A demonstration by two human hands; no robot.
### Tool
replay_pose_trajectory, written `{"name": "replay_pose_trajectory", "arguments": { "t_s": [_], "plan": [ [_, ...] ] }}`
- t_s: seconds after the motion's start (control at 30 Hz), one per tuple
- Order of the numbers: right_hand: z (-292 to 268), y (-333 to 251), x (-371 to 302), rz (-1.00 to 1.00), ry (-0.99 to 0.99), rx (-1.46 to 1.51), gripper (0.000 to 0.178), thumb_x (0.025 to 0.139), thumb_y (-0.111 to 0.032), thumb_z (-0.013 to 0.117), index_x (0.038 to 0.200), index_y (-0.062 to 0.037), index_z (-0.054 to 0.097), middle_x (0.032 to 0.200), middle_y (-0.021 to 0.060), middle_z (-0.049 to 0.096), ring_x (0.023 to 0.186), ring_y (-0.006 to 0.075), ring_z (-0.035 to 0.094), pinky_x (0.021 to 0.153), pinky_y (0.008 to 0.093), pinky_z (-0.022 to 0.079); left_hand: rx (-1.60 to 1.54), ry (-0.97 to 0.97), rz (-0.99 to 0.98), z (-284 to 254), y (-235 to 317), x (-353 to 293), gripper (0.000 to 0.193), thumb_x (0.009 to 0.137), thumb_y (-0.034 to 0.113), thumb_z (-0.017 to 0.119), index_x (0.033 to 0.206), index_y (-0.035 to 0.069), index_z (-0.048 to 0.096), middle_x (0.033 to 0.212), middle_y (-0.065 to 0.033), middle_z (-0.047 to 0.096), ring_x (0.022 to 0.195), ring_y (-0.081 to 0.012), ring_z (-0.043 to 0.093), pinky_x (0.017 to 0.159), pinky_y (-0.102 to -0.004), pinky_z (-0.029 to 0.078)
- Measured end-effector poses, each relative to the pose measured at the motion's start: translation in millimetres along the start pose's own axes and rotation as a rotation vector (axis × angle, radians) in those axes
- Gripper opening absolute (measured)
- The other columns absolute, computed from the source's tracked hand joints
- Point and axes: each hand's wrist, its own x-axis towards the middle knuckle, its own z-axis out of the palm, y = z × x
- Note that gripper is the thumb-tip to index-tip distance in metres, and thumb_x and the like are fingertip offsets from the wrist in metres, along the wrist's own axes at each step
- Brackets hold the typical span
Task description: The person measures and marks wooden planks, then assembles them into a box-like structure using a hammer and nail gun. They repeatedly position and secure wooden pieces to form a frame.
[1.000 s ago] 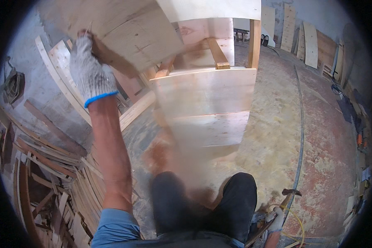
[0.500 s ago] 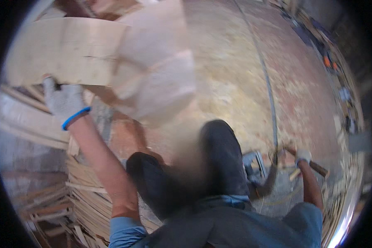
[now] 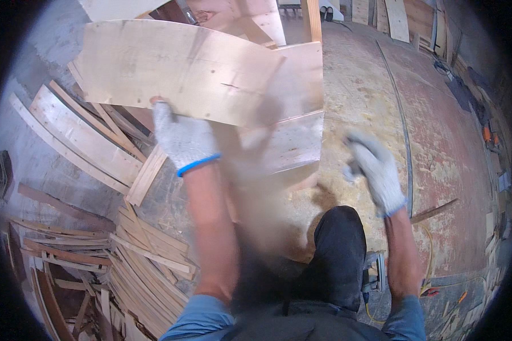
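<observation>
At far left, plywood panel [image 3: 193, 74] pinched by its near edge in gloved left hand [image 3: 182, 139], gloved right hand [image 3: 375, 170] free and half-curled at right: liable to tip and slip onto scrap strips [image 3: 136, 250].

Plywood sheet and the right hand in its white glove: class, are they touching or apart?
Apart. The head view shows the right hand blurred in the air to the right of the plywood sheet, with bare floor showing between them. Only the left hand grips the sheet's lower edge.
</observation>
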Motion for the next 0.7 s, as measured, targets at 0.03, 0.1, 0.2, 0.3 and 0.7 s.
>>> {"name": "replay_pose_trajectory", "arguments": {
  "t_s": [0.03, 0.1, 0.2, 0.3, 0.7],
  "plan": [
    [31, -18, 18, -0.036, -0.039, 0.059, 0.037, 0.098, -0.025, 0.066, 0.124, 0.0017, 0.066, 0.1, 0.0078, 0.071, 0.081, 0.0148, 0.068, 0.07, 0.0297, 0.055, 0.077, -0.039, 0.04, -13, -7, 2, 0.036, 0.108, 0.031, 0.051, 0.125, 0.0, 0.059, 0.121, -0.0104, 0.064, 0.113, -0.0195, 0.059, 0.103, -0.0374, 0.048],
    [69, -45, 44, -0.068, -0.117, 0.185, 0.033, 0.098, -0.025, 0.066, 0.118, 0.0015, 0.067, 0.097, 0.0099, 0.07, 0.073, 0.0154, 0.068, 0.063, 0.0296, 0.055, 0.023, -0.053, -0.005, -7, -20, 0, 0.039, 0.107, 0.033, 0.053, 0.128, 0.0, 0.058, 0.124, -0.0116, 0.064, 0.118, -0.0222, 0.058, 0.107, -0.0406, 0.046],
    [94, -72, 52, -0.077, -0.169, 0.281, 0.022, 0.098, -0.022, 0.067, 0.101, -0.0003, 0.067, 0.076, 0.0079, 0.067, 0.054, 0.0154, 0.063, 0.047, 0.0271, 0.05, -0.034, -0.032, -0.085, 8, -24, -18, 0.041, 0.104, 0.034, 0.059, 0.129, 0.002, 0.059, 0.125, -0.0117, 0.064, 0.118, -0.026, 0.059, 0.109, -0.0448, 0.044],
    [89, -78, 74, -0.128, 0.03, 0.218, 0.019, 0.097, -0.02, 0.069, 0.099, -0.0011, 0.067, 0.065, 0.0046, 0.063, 0.051, 0.0135, 0.061, 0.044, 0.0252, 0.047, 0.353, -0.019, 0.087, -18, -27, -1, 0.025, 0.103, 0.027, 0.061, 0.116, 0.006, 0.065, 0.109, -0.0056, 0.064, 0.101, -0.0174, 0.059, 0.095, -0.0363, 0.048],
    [62, -152, 160, -0.738, 0.213, -0.072, 0.023, 0.093, -0.024, 0.073, 0.1, -0.0018, 0.073, 0.072, 0.0008, 0.064, 0.058, 0.0077, 0.057, 0.052, 0.0251, 0.045, 1.088, 0.031, 0.652, 26, 49, 49, 0.04, 0.101, 0.02, 0.056, 0.13, -0.007, 0.058, 0.131, -0.0199, 0.062, 0.12, -0.0291, 0.059, 0.107, -0.0379, 0.042]
  ]
}}
